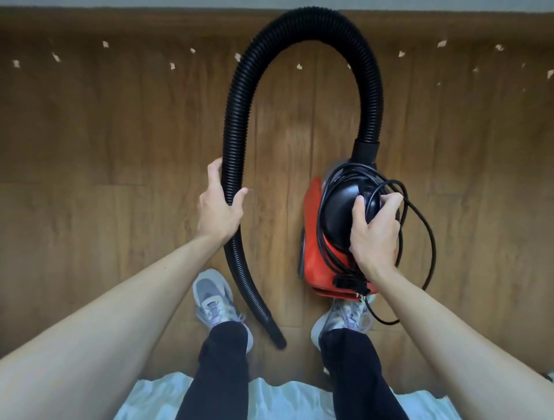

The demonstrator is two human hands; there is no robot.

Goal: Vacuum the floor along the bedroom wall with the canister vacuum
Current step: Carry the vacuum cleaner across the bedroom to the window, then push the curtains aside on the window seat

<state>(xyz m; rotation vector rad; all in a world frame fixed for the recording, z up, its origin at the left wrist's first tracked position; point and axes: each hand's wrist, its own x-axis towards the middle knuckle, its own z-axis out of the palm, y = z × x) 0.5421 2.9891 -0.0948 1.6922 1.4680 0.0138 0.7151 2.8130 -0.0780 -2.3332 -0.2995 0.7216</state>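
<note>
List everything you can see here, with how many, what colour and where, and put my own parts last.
hose: one, black, arching from the vacuum's front toward the wall and back down between the shoes
vacuum: one, red and black, right of centre
cord: one, black, wound round the vacuum, loops hanging to its right
scraps: about fifteen, pale, strewn on the floor near the wall
floor: one, brown wood, most of the view
wall: one, grey, top edge
cloth: one, pale blue, bottom edge
shoes: two, grey, bottom centre
trousers: one pair, black, bottom
left hand: one, grips the hose
right hand: one, grips the vacuum's black top
</note>
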